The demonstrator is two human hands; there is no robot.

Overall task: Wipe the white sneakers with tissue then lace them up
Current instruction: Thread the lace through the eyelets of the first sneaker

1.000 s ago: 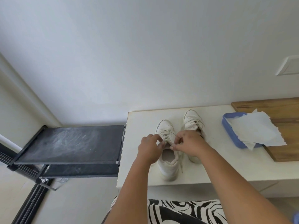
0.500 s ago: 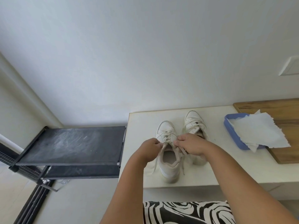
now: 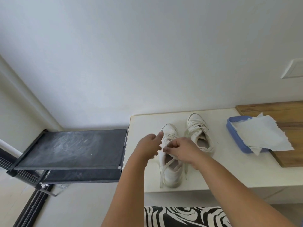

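Two white sneakers stand side by side on the pale surface (image 3: pixel 229 171), toes toward the far wall. Both hands work over the near sneaker (image 3: pixel 171 171), the left one of the pair. The right hand (image 3: pixel 182 150) has a narrow grip, its fingertips pinching a lace (image 3: pixel 165 167) at the shoe's tongue; the lace trails loose across the opening. The left hand (image 3: pixel 148 145) is wide, fingers spread and holding nothing, just beside the shoe's left edge. The far sneaker (image 3: pixel 199 133) sits untouched to the right. Farther right, tissue (image 3: pixel 262 135) drapes over a blue tray (image 3: pixel 236 140).
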